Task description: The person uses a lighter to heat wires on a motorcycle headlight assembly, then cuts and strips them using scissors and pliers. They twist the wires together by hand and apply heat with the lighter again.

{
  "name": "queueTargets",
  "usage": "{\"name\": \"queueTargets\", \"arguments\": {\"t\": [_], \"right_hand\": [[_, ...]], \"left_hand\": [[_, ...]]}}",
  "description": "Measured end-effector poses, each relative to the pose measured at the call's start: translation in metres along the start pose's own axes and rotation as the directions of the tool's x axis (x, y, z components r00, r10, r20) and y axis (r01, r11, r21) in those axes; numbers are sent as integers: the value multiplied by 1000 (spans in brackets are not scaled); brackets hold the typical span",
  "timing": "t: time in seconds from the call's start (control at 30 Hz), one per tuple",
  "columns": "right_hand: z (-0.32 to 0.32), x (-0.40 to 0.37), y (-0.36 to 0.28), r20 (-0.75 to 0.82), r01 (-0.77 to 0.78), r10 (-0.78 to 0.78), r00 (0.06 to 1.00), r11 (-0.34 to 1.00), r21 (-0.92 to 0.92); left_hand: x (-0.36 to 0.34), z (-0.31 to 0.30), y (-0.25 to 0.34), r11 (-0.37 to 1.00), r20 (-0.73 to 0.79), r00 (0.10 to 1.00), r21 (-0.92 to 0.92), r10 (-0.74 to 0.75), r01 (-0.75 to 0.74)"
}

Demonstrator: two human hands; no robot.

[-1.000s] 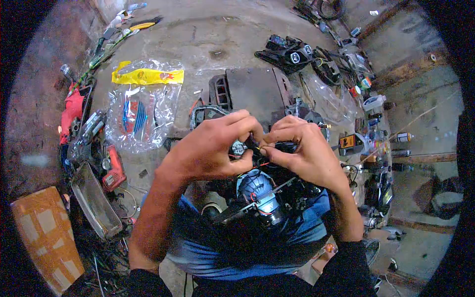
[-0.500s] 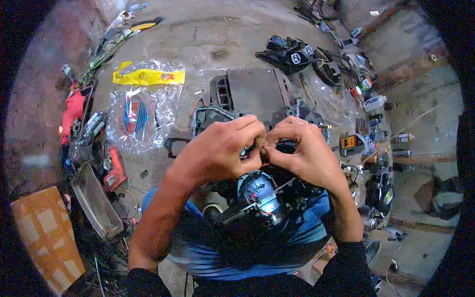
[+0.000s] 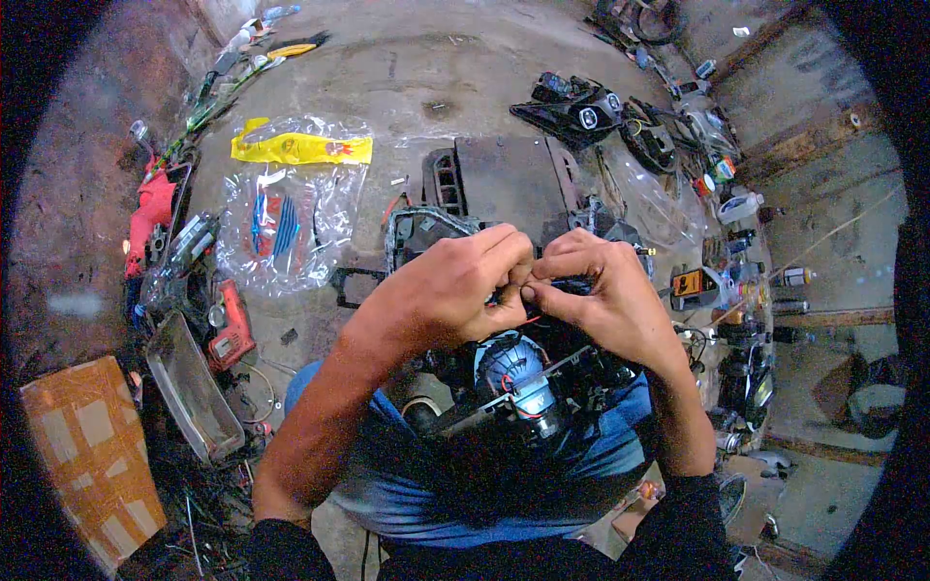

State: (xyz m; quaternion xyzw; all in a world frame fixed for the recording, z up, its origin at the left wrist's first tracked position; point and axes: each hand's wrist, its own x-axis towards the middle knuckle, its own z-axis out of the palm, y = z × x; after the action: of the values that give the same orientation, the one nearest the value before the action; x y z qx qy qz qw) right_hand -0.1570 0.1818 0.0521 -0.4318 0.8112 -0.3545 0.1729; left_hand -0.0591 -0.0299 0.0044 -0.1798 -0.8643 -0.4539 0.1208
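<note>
My left hand (image 3: 475, 286) and my right hand (image 3: 605, 295) meet in front of me, fingertips nearly touching. Both are closed in a pinch on a thin orange-red wire (image 3: 531, 320), which shows just under the fingers; its ends are hidden. Below them, over my lap, lies a headlight projector (image 3: 511, 363) with a round bluish dome, a metal body and red wires. Dark plastic housing parts (image 3: 417, 228) surround the hands, partly covered by them.
A dark flat panel (image 3: 509, 179) lies ahead. On the left are a plastic bag (image 3: 329, 228) with a yellow strip, a red power tool (image 3: 231, 334), a metal tray (image 3: 199, 397) and a cardboard piece (image 3: 97, 455). Black headlights (image 3: 572, 116) and several bottles (image 3: 741, 206) line the right.
The view has shifted slightly, so everything sits a little further right. Both hands keep their pinch, with the fingertips slightly closer together.
</note>
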Motion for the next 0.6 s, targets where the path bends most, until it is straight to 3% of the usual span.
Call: {"name": "queueTargets", "arguments": {"t": [0.23, 0.37, 0.47, 0.6], "right_hand": [[-1, 1, -3, 8, 13, -13, 1000, 1000, -3], [-1, -5, 0, -19, -35, 36, 999, 999, 9], [-5, -2, -9, -9, -43, 43, 999, 999, -4], [-3, -2, -9, 1, -36, 36, 999, 998, -47]], "left_hand": [[0, -3, 4, 998, -20, 999, 27, -48, 49], [-10, -42, -14, 976, -179, 982, 200, -52, 88], [-23, -57, -7, 947, -319, 919, 143, -231, 288], [-43, -73, -7, 849, -402, 849, 254, -342, 463]]}}
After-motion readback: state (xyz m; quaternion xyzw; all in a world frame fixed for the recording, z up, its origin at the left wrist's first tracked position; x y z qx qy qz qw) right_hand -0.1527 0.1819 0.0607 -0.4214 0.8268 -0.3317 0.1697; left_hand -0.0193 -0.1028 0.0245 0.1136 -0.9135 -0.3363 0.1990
